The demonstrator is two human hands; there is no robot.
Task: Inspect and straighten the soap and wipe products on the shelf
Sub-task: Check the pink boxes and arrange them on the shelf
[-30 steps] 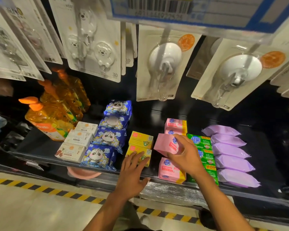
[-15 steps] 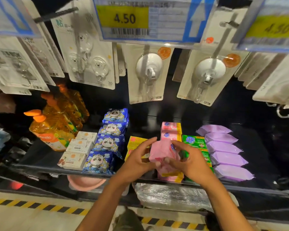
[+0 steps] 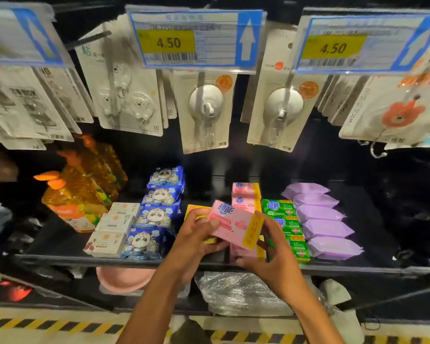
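I hold a pink soap pack (image 3: pixel 233 223) with a yellow band above the black shelf (image 3: pixel 60 248), its printed face turned up. My left hand (image 3: pixel 196 234) grips its left end and my right hand (image 3: pixel 271 249) grips its right end from below. Under it lies another pink pack (image 3: pixel 243 253), and two more pink packs (image 3: pixel 245 194) sit behind. Green soap packs (image 3: pixel 283 219) run in a row just to the right, purple wipe packs (image 3: pixel 320 219) beyond them. Yellow soap boxes (image 3: pixel 195 209) are mostly hidden behind my left hand.
Blue panda wipe packs (image 3: pixel 157 212), white soap boxes (image 3: pixel 117 227) and orange pump bottles (image 3: pixel 77 192) fill the shelf's left half. Carded hooks (image 3: pixel 204 110) and price tags (image 3: pixel 194 39) hang low above the shelf. A pink basin (image 3: pixel 122 279) and a plastic-wrapped bundle (image 3: pixel 233 291) lie below.
My left hand left the yellow boxes and joined my right hand on the pink pack. The pack was lifted and turned so its printed face shows. The view tilted upward.
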